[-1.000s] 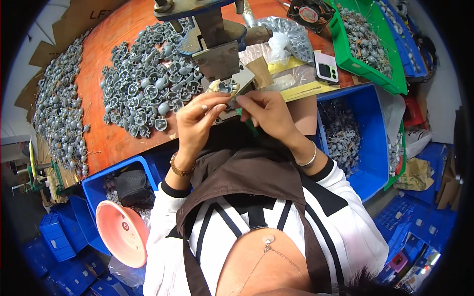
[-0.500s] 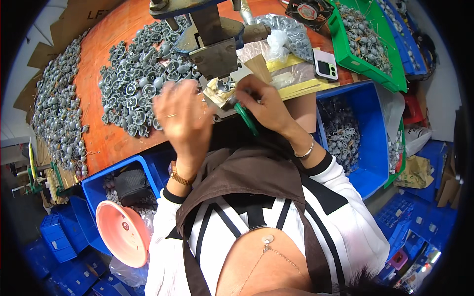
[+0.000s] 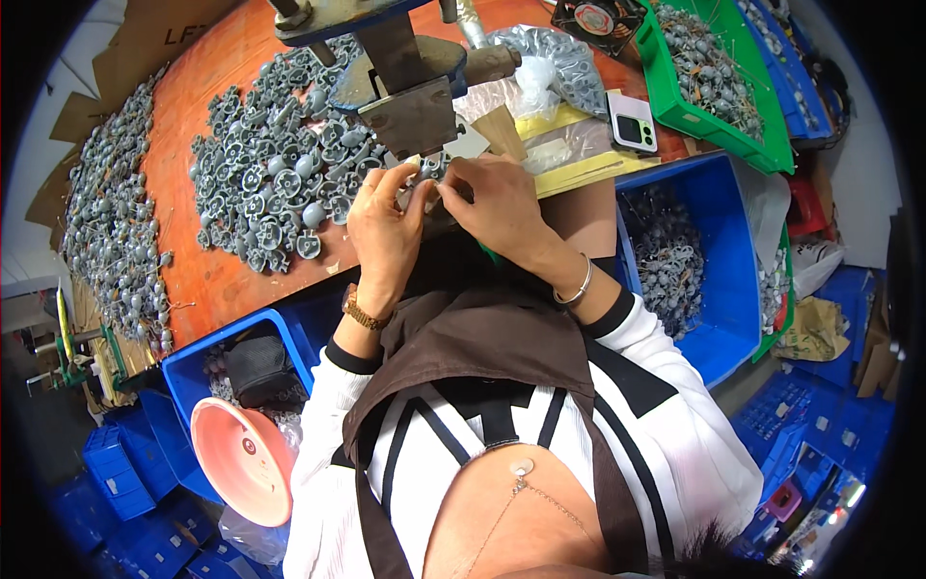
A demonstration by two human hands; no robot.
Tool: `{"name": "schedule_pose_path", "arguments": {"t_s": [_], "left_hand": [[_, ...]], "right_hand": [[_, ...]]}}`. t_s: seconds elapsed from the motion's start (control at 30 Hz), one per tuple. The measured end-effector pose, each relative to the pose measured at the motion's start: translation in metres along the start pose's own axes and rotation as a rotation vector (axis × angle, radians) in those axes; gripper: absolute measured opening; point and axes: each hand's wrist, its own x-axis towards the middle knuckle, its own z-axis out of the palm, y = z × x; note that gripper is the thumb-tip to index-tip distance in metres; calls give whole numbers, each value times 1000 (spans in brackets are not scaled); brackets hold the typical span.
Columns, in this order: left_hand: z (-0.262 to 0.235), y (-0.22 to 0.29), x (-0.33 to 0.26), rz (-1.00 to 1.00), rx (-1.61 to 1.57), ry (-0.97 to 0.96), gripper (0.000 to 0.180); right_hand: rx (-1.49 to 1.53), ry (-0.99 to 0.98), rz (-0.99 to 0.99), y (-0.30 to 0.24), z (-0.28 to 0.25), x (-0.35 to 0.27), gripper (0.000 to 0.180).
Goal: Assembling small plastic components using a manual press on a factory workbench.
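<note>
Grey part (image 3: 433,166) between two hands (image 3: 386,230) (image 3: 500,205)

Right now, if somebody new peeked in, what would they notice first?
Probably the big heap of grey parts on the orange table, left of the dark metal machine. Next, the left hand and right hand, close together just in front of that machine. The pink bowl at lower left likely pops out too.

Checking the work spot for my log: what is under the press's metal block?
Below the metal block, a small grey part shows beside the left hand and right hand; the hands cover most of what lies beneath it.
</note>
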Motion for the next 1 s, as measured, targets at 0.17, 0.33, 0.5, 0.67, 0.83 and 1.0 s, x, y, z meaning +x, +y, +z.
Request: {"name": "schedule_pose_path", "arguments": {"t_s": [0.17, 0.33, 0.5, 0.67, 0.83, 1.0], "left_hand": [[-7, -6, 9, 40, -44, -74, 15], [-3, -2, 7, 45, 35, -48, 16], [2, 2, 6, 50, 53, 8, 15], [-2, 3, 1, 41, 81, 25, 14], [-6, -3, -2, 79, 107, -7, 18], [-48, -24, 29, -109, -139, -164, 28]], "right_hand": [[110, -258, 76, 2, -35, 18, 21], [375, 162, 13, 54, -64, 115, 15], [981, 127, -26, 18, -70, 183, 36], [623, 443, -664, -35, -93, 61, 10], [349, 172, -651, -31, -109, 13, 31], [758, 528, -61, -34, -101, 41, 27]]}}
